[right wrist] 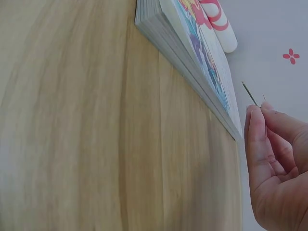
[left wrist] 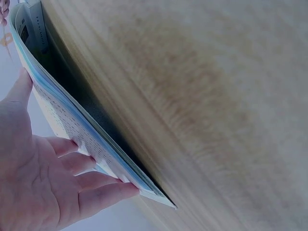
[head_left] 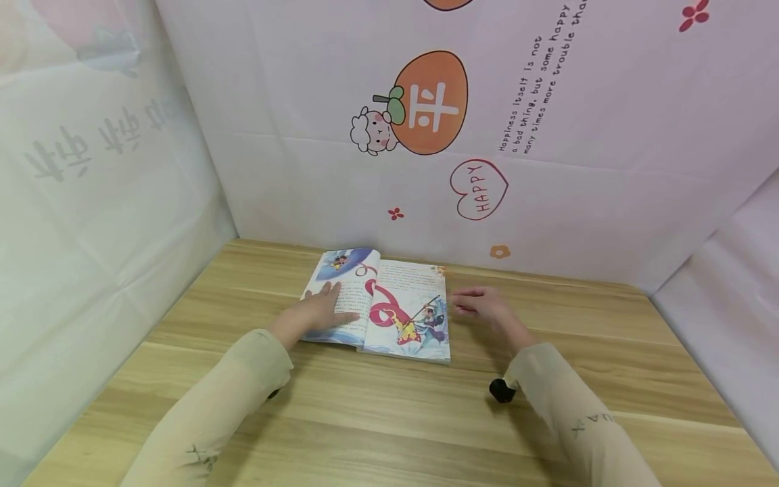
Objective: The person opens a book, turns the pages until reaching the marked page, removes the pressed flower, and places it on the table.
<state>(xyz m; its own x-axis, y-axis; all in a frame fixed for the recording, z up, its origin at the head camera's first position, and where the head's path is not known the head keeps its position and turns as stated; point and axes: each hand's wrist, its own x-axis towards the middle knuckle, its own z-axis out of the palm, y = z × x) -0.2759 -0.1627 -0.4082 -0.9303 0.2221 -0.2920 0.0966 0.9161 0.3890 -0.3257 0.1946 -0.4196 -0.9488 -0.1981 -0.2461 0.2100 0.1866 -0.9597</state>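
An open illustrated book (head_left: 398,281) lies on the wooden table, pictures and print on both pages. My left hand (head_left: 316,310) rests on the left page with its fingers spread. In the left wrist view, its fingertips press along the page near the edge, and the left side of the book stands slightly off the table. Just beyond the book's right edge is my right hand (head_left: 483,304), apart from it. Between thumb and fingertips it pinches a thin, dark, needle-like piece (right wrist: 249,92); its exact kind is too small to tell.
Behind the table (head_left: 389,419) rises a white printed backdrop (head_left: 304,135), close to the book's far edge. More white sheeting (head_left: 109,223) hangs on the left. A small black object (head_left: 502,391) shows beneath the right sleeve cuff.
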